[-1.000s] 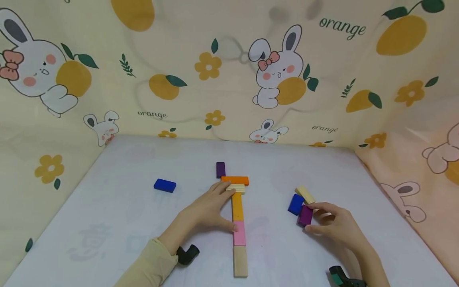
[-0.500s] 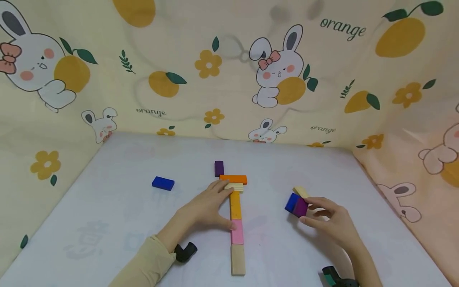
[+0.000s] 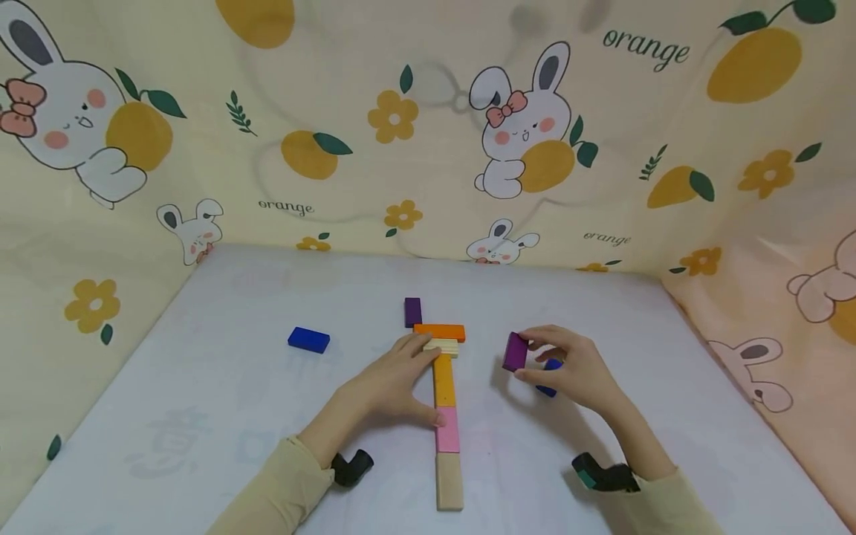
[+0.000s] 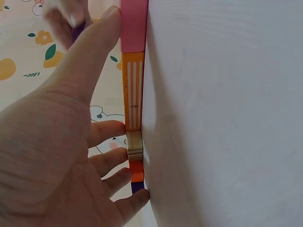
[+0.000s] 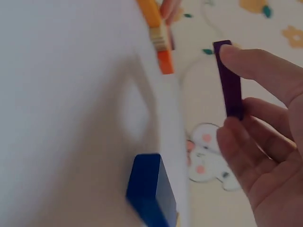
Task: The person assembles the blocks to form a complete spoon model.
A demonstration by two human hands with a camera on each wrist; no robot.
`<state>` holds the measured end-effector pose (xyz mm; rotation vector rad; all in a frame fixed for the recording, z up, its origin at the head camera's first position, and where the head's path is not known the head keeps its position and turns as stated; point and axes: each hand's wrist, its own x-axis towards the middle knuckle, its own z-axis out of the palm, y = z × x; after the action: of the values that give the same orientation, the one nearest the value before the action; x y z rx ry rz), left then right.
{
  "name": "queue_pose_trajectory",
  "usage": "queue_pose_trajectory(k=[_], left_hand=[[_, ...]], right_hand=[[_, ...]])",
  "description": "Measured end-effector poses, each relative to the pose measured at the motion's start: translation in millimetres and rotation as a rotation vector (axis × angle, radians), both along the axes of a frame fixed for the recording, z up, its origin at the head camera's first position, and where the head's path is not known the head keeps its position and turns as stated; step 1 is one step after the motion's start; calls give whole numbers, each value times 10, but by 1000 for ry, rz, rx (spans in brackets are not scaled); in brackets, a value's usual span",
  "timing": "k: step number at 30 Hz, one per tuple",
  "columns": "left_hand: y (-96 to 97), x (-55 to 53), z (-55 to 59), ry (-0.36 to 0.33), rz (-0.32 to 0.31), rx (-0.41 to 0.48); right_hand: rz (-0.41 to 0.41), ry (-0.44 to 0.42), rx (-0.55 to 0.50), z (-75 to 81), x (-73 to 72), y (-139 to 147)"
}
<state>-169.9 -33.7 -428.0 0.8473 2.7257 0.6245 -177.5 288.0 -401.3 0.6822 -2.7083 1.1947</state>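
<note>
Head view, two hands, right hand [image 3: 582, 364] pinching raised purple block [image 3: 516, 351], left hand [image 3: 391, 383] spread against block row [image 3: 444, 383]

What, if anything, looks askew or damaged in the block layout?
Nothing looks damaged. The far purple block sits off the line of the block column, at the left end of the orange bar; could be intentional.

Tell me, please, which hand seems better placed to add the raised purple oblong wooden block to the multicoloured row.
Probably the right hand: it pinches the raised purple block, while the left hand touches the row.
</note>
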Motion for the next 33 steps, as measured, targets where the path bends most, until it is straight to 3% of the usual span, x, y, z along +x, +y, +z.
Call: queue_pose_trajectory(k=[7, 13, 23, 33], left_hand=[[-10, 7, 4, -3, 3, -3], [-14, 7, -3, -15, 6, 0], [-4, 1, 29, -13, 4, 7], [8, 11, 45, -31, 15, 4]], right_hand=[[-29, -190, 36, 25, -641, -310], [-14, -219, 84, -10, -989, -532], [-39, -367, 114, -150, -1207, -619], [8, -461, 36, -176, -1238, -673]])
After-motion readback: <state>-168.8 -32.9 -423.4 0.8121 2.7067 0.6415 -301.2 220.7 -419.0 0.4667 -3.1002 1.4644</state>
